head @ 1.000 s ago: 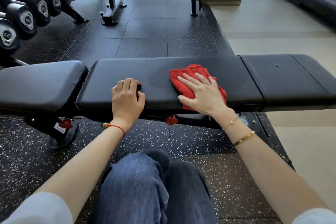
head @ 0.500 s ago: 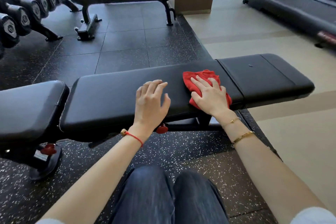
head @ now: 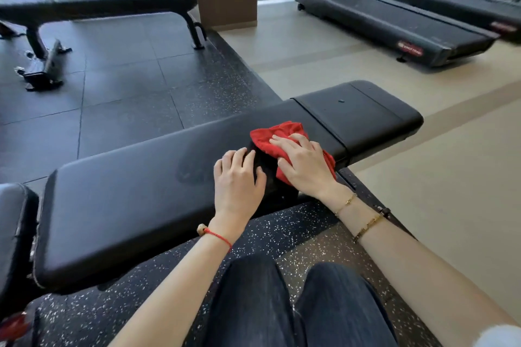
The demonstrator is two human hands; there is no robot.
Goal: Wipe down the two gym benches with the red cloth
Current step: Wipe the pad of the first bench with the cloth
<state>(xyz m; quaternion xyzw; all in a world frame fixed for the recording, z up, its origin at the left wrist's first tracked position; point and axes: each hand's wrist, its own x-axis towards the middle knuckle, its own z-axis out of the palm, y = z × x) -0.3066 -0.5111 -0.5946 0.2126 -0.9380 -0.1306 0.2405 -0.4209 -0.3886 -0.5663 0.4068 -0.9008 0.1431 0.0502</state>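
Your right hand (head: pixel 303 162) lies spread, pressing the red cloth (head: pixel 277 138) flat on the near bench (head: pixel 135 191), now close to the seam with the end pad; a second ago it sat nearer the middle. Your left hand (head: pixel 238 184) has slid up just beside it, fingers loosely curled on the pad, holding nothing. This bench seems nearly covered; the far bench (head: pixel 118 4) looks untouched

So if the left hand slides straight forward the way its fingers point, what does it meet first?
Probably the red cloth. The left hand points up and slightly right along the near bench; the cloth's edge lies just beyond its fingertips, under the right hand.
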